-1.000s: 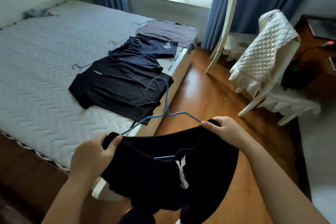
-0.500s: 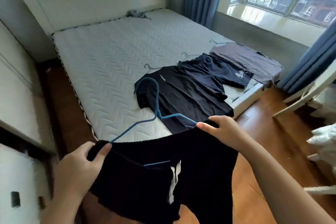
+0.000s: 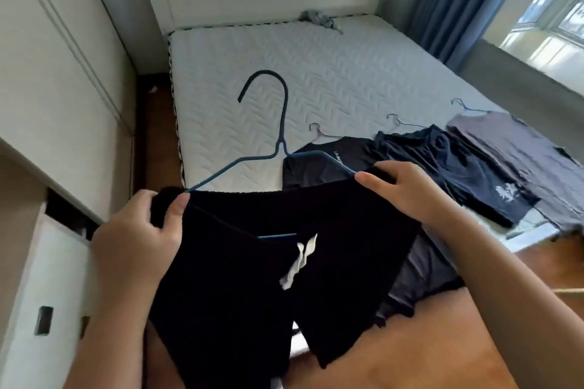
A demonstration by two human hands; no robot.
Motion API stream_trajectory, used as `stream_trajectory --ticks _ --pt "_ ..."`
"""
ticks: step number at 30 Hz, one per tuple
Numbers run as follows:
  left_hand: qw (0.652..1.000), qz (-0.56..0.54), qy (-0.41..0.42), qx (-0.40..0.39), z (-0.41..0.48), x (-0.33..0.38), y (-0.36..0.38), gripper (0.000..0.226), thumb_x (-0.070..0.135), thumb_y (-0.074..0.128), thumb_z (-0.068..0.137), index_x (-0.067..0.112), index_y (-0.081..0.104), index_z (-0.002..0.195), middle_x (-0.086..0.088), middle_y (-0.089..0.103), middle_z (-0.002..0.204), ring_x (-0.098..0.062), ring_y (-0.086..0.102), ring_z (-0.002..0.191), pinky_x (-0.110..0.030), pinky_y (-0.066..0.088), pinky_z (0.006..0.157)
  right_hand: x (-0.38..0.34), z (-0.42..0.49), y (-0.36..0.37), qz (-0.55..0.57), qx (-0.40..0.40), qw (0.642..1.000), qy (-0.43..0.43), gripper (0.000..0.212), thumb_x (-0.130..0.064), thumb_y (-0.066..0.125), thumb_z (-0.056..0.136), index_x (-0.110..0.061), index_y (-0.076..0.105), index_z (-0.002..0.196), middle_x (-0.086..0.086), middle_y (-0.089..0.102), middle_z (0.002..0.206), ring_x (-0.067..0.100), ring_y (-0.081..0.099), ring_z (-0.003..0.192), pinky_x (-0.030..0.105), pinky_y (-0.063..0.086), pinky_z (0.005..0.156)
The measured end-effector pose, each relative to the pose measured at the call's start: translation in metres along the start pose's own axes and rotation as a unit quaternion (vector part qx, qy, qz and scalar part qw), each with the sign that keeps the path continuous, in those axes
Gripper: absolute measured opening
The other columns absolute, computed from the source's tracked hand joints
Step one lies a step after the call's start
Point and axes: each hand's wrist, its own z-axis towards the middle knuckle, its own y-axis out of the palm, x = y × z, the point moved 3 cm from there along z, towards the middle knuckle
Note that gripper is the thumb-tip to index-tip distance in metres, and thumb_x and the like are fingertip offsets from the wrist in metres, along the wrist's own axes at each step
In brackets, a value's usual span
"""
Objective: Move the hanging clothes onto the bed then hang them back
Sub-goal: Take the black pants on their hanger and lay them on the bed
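I hold up black shorts (image 3: 331,246) with a white drawstring on a blue hanger (image 3: 278,142), over the foot of the bed (image 3: 252,98). My left hand (image 3: 139,237) grips the left end of the waistband and my right hand (image 3: 407,189) grips the right end. The hanger's hook points up and away from me. On the mattress lie a black T-shirt (image 3: 328,158), a dark navy T-shirt (image 3: 467,174) and a grey T-shirt (image 3: 518,151), each on a wire hanger, side by side near the right edge.
White wardrobe doors (image 3: 47,104) rise on the left, with a narrow strip of wooden floor (image 3: 155,136) between them and the bed. A grey cloth (image 3: 319,19) lies by the headboard. Blue curtains (image 3: 458,0) and a window (image 3: 556,9) are at the right.
My view has swung left towards the wardrobe and headboard. Both hands still hold the shorts on the hanger, now over the bed's left foot corner, with the hanger's hook more upright.
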Motion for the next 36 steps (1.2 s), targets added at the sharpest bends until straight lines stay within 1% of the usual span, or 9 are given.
stream_trajectory --ticks 3,9,13,16,20,25,28,32,36 --pt "0.999 0.026 -0.006 0.03 0.031 0.006 0.008 0.058 0.05 0.044 0.084 -0.006 0.058 0.08 -0.023 0.056 0.054 -0.038 0.053 0.048 -0.029 0.03 0.049 -0.006 0.042 -0.015 0.002 0.003 0.999 -0.041 0.051 -0.054 0.052 0.081 -0.003 0.06 0.08 0.004 0.054 0.062 0.018 0.05 0.057 0.03 0.038 0.056" --pt "0.991 0.063 -0.053 0.107 0.079 0.023 0.011 0.049 0.043 0.049 0.085 -0.005 0.053 0.073 -0.018 0.049 0.053 -0.022 0.034 0.05 -0.019 0.013 0.046 -0.02 0.129 -0.038 0.014 -0.048 0.99 -0.134 0.035 -0.037 0.058 0.085 -0.003 0.059 0.081 -0.001 0.052 0.066 0.013 0.048 0.063 0.027 0.036 0.06" --pt "0.981 0.1 -0.088 0.138 0.118 0.031 0.016 0.046 0.043 0.048 0.088 -0.001 0.049 0.074 -0.011 0.043 0.057 -0.024 0.036 0.054 -0.025 0.013 0.046 -0.036 0.186 -0.053 0.054 -0.085 0.979 -0.176 0.016 -0.03 0.064 0.083 -0.017 0.059 0.091 -0.009 0.057 0.077 0.005 0.053 0.072 0.02 0.041 0.065" --pt "0.975 0.121 -0.124 0.137 0.137 0.033 0.027 0.042 0.041 0.049 0.09 0.001 0.048 0.075 -0.006 0.04 0.059 -0.025 0.038 0.059 -0.03 0.019 0.051 -0.035 0.226 -0.056 0.122 -0.124 0.971 -0.165 0.016 -0.019 0.067 0.082 -0.019 0.06 0.096 -0.008 0.059 0.084 0.005 0.056 0.077 0.019 0.044 0.073" --pt "0.973 0.141 -0.154 0.103 0.143 0.024 0.054 0.041 0.041 0.05 0.089 0.006 0.042 0.069 0.002 0.034 0.052 -0.025 0.038 0.056 -0.028 0.016 0.045 -0.008 0.26 -0.031 0.159 -0.173 0.963 -0.133 0.014 -0.013 0.064 0.084 -0.026 0.06 0.085 -0.005 0.062 0.086 0.012 0.058 0.082 0.025 0.047 0.079" --pt "0.977 0.154 -0.143 0.04 0.153 0.005 0.112 0.04 0.041 0.051 0.088 0.007 0.044 0.069 -0.008 0.047 0.057 -0.026 0.042 0.054 -0.028 0.02 0.046 0.048 0.292 0.023 0.09 -0.16 0.98 -0.08 0.011 -0.023 0.062 0.086 -0.02 0.06 0.095 0.008 0.06 0.104 0.021 0.057 0.093 0.028 0.04 0.081" --pt "0.98 0.154 -0.127 -0.02 0.164 -0.01 0.157 0.041 0.042 0.05 0.089 0.006 0.046 0.07 -0.014 0.055 0.061 -0.03 0.048 0.056 -0.031 0.03 0.051 0.076 0.309 0.046 0.084 -0.136 0.986 -0.038 0.017 -0.019 0.061 0.086 -0.012 0.061 0.102 0.008 0.06 0.101 0.022 0.056 0.094 0.026 0.036 0.08" --pt "0.969 0.17 -0.139 -0.109 0.182 -0.04 0.221 0.04 0.045 0.043 0.091 0.008 0.045 0.078 -0.015 0.061 0.074 -0.036 0.058 0.071 -0.033 0.032 0.055 0.105 0.337 0.084 0.048 -0.115 0.992 0.009 0.028 -0.009 0.054 0.089 -0.003 0.057 0.116 0.013 0.062 0.116 0.028 0.054 0.112 0.027 0.035 0.089" --pt "0.951 0.17 -0.177 -0.188 0.193 -0.078 0.285 0.042 0.045 0.038 0.093 0.004 0.049 0.091 -0.015 0.062 0.087 -0.037 0.059 0.086 -0.033 0.035 0.061 0.133 0.37 0.135 0.052 -0.112 0.991 0.058 0.03 -0.005 0.051 0.09 -0.004 0.054 0.12 0.013 0.059 0.123 0.027 0.052 0.117 0.021 0.031 0.086"
